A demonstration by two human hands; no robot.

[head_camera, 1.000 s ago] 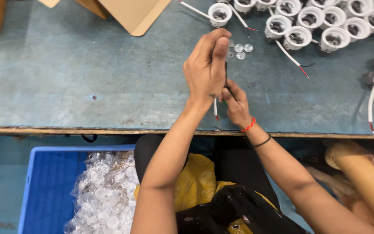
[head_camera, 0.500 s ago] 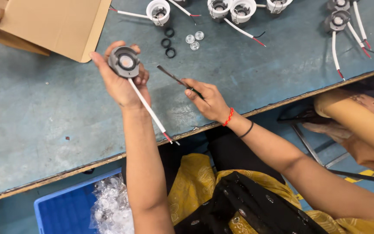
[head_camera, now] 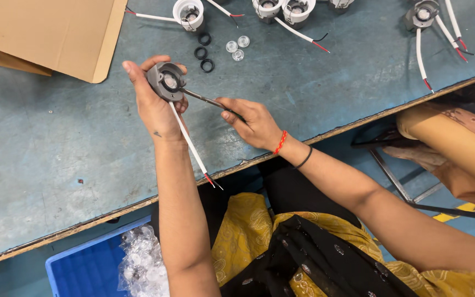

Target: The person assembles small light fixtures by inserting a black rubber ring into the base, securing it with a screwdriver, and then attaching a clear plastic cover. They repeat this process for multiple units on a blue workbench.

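round grey lamp housing (head_camera: 167,81) is sitting in the left hand (head_camera: 155,107), fingers curling around it above the table (head_camera: 56,154). right hand (head_camera: 254,122) is pinching a thin tool (head_camera: 204,100), tip meeting the housing. table edge is running just below; bare surface lying left.

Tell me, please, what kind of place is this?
Probably a small assembly workshop: round white housings with red-tipped wires lie on a worn blue-green workbench, and a blue plastic crate of clear parts stands below.

Single head cam, looking steeply down at the blue desk (head_camera: 72,143) from its near edge, close range, horizon rolled; no second view.
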